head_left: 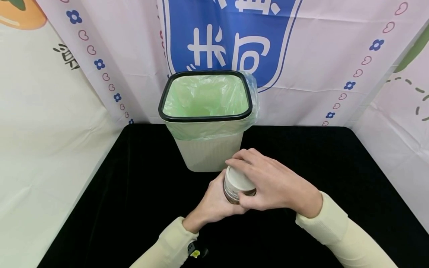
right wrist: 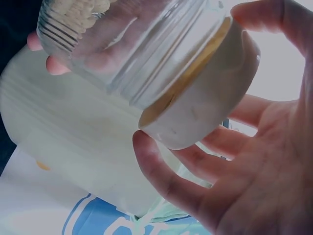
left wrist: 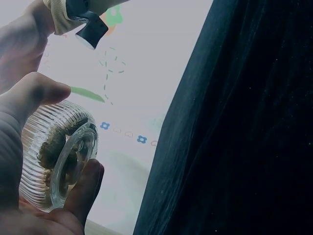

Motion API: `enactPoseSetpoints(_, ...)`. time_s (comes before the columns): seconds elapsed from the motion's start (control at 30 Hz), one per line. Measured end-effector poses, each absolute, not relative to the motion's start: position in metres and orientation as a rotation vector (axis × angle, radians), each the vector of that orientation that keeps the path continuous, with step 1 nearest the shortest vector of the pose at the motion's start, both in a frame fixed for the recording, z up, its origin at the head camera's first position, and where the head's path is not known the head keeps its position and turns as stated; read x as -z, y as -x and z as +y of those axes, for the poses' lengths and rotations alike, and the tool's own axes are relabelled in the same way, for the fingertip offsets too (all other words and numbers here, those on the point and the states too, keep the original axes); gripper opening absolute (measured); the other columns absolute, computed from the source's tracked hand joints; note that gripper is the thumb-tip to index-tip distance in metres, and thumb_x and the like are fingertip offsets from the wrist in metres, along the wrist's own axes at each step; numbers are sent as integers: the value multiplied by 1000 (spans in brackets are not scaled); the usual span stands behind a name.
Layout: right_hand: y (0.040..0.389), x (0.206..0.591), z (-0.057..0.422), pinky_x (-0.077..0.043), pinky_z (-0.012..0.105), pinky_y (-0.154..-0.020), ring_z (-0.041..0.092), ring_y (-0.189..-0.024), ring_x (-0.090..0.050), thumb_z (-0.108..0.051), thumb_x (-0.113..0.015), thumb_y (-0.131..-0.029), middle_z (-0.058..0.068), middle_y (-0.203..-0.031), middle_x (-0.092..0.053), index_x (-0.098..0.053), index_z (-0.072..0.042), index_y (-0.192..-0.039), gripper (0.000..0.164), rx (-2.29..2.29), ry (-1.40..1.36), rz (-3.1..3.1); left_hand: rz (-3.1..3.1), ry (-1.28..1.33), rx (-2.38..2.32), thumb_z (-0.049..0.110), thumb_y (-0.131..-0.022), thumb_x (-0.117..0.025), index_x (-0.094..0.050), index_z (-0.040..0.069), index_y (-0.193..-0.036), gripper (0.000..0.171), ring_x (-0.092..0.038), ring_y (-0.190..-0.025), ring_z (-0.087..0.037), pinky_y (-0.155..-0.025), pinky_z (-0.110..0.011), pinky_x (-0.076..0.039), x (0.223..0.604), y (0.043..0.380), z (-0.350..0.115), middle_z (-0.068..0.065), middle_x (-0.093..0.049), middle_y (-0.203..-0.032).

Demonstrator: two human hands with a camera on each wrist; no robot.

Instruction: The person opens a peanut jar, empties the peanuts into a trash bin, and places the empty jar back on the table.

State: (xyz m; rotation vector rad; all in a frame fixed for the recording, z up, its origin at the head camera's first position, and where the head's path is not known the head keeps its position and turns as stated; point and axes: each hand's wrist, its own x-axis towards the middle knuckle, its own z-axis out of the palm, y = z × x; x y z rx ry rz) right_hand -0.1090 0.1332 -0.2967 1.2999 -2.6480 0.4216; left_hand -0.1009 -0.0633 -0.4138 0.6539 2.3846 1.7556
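Note:
A clear ribbed glass jar (left wrist: 58, 115) is gripped round its body by my left hand (head_left: 211, 203), thumb and fingers on opposite sides. Pale brown, lumpy pieces (right wrist: 88, 12) lie at its bottom. On its mouth sits a white lid (head_left: 238, 180), with my right hand (head_left: 276, 182) holding the rim between thumb and fingertips. In the right wrist view the lid stands a little askew, glass threads (right wrist: 161, 58) showing below its tan inner edge. In the head view the right hand covers part of the jar.
Just behind the hands stands a pale bin (head_left: 209, 152) with a black rim (head_left: 206, 119) and a green plastic liner (head_left: 191, 93). A black cloth (head_left: 147, 186) covers the table. Printed white curtains (head_left: 318, 56) hang at the back and sides.

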Motion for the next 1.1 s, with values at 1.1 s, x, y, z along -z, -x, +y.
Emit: enactPoseSetpoints(1.1,122,305,166,-56,31,-82,11,-110,-57,-39,-86,-78,-1,-131,-61,-63,-14,-137,69,-564,-1150,-2538,2429,-642,-1787,28,-72,-95,-55,24,-139,78,-68,-112,-9,-99,-30,-56,410,100,-67,9,-69,-129)
